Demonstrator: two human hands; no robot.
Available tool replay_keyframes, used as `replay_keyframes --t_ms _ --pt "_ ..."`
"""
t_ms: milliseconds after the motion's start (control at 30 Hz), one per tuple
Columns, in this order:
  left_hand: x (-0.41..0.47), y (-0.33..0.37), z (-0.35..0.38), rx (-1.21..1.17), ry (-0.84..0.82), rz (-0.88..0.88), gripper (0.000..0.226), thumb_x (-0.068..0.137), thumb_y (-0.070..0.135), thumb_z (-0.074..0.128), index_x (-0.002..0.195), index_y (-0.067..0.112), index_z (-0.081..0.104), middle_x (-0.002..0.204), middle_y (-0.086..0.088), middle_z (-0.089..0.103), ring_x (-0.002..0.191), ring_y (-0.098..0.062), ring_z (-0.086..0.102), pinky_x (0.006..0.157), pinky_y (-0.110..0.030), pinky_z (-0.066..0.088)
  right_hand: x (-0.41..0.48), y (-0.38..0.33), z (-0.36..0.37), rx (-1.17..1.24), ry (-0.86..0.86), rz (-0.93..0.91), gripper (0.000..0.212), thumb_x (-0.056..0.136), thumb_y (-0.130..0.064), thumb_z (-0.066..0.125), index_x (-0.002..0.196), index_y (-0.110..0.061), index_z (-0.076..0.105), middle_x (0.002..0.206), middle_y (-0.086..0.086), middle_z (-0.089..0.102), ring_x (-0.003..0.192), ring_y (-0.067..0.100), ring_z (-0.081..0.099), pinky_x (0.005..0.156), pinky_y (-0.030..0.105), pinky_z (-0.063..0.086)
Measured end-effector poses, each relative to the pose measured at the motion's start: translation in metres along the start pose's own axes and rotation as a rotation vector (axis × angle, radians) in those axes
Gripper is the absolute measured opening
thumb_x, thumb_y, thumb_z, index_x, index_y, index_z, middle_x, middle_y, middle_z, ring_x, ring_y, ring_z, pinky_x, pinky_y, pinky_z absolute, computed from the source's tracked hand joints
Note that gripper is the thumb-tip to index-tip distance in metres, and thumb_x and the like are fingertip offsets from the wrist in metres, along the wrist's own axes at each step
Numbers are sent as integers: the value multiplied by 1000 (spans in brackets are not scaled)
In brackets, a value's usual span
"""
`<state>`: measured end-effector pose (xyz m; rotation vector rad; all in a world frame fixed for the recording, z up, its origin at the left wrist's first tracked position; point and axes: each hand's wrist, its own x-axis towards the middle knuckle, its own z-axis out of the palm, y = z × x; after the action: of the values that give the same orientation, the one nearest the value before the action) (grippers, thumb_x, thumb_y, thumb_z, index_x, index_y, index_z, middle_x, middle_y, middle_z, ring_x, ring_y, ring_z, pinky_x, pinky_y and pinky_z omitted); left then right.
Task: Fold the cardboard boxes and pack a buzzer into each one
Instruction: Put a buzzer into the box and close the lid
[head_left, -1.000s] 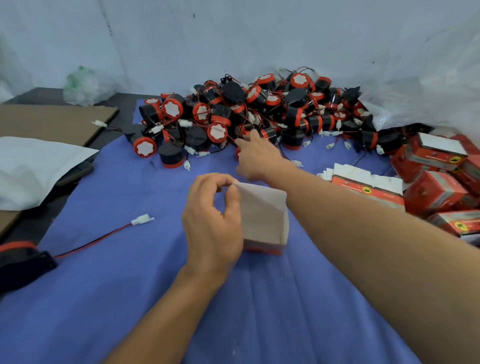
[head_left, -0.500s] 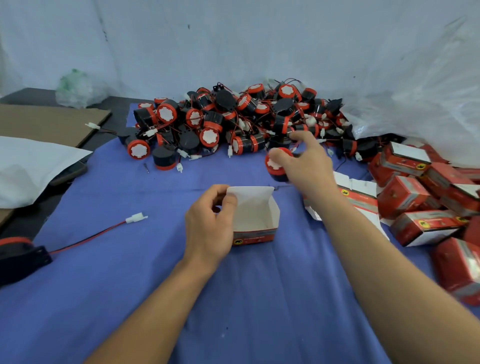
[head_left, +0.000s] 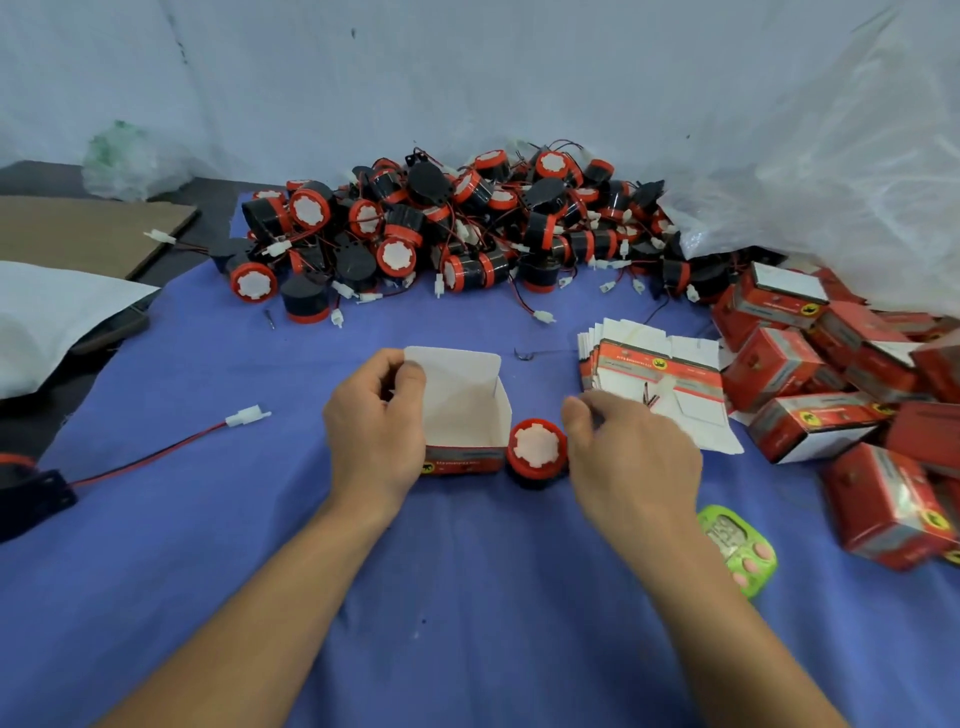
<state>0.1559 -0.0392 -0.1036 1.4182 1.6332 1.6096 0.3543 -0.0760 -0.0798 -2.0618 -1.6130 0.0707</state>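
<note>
Head view: folded red boxes (head_left: 769, 364) pile at the worktop (head_left: 467, 597) right edge; a buzzer heap (head_left: 467, 228) along the far edge and flat blanks (head_left: 660, 374) are still to do. Mid-worktop, the left hand (head_left: 374, 431) pinches the open box (head_left: 462, 410), mouth upward. The buzzer (head_left: 536, 451) stands just beside its right wall, axis upright, white face up. The right hand (head_left: 634, 457) curls beside it, grip unclear.

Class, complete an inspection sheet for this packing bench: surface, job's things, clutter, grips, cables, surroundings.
Surface: blue cloth.
Job's things: open box, empty; buzzer standing right of it; buzzer pile behind; flat box stack and closed red boxes at right.
Clutter: green timer.
Grips: left hand holds the open box's wall; right hand curled against the buzzer, hold unclear.
Cables: red-black lead, white plug, at left.
Surroundings: white wall, plastic sheeting, cardboard sheet.
</note>
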Motion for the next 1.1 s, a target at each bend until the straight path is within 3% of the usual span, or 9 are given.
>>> replay_keyframes --t_ms 33,100,167,333,467,633,767,967,1100 --pt "0 0 0 1 -2 6 23 94 32 49 77 23 62 74 6 63 73 -12 57 52 -20 38 5 6 -4 170 -50 -28 23 97 -37 51 105 -33 72 96 -4 70 98 24 62 77 35 46" --pt "-1 1 1 -2 -10 15 23 95 31 49 75 26 61 73 9 63 70 -8 56 52 -17 38 6 10 -16 371 -387 -121 47 88 -27 63 133 -43 61 126 -15 64 117 8 59 89 23 47" --pt "-1 2 2 0 -20 17 23 95 31 49 75 27 61 73 10 63 71 -7 57 52 -17 39 1 13 -14 286 -609 -214 67 83 -23 68 141 -50 48 128 -23 60 113 3 60 86 15 48" --pt "-4 3 2 0 -48 34 24 95 32 49 76 26 63 74 10 64 72 -8 58 52 -17 39 3 7 -14 530 -79 -138 58 76 -6 78 116 -43 60 103 -28 64 95 -15 57 78 2 42" --pt "-7 7 2 -2 -77 35 22 92 33 51 76 29 65 73 13 65 72 -8 59 54 -18 39 -5 -22 -41 991 -9 -164 60 65 -16 76 113 -43 53 103 -16 70 90 9 67 80 25 54" --pt "-8 10 0 -86 -254 98 27 83 13 71 85 40 74 82 18 75 77 -1 70 65 -18 53 -21 -59 -44 583 -302 -496 50 70 -15 76 106 -36 50 90 -9 68 83 17 63 73 41 55" --pt "1 12 -3 -154 -326 51 34 98 11 60 90 40 78 91 18 78 88 1 73 70 -11 52 -15 -56 -35 249 -195 -522 49 76 -20 73 108 -37 41 88 -6 64 76 26 59 65 42 50" --pt "0 15 0 -139 -414 116 38 102 8 54 104 40 75 102 24 77 100 4 70 79 -7 48 -8 -50 -23 -86 -140 -579 47 83 -18 70 124 -27 49 117 -7 66 102 23 60 86 38 41" --pt "0 17 0 -168 -410 108 45 102 7 54 101 48 73 101 28 76 101 6 69 81 -7 49 -6 -49 -26 -59 -222 -609 56 84 -8 64 132 -29 46 103 -3 66 76 25 51 61 30 30"
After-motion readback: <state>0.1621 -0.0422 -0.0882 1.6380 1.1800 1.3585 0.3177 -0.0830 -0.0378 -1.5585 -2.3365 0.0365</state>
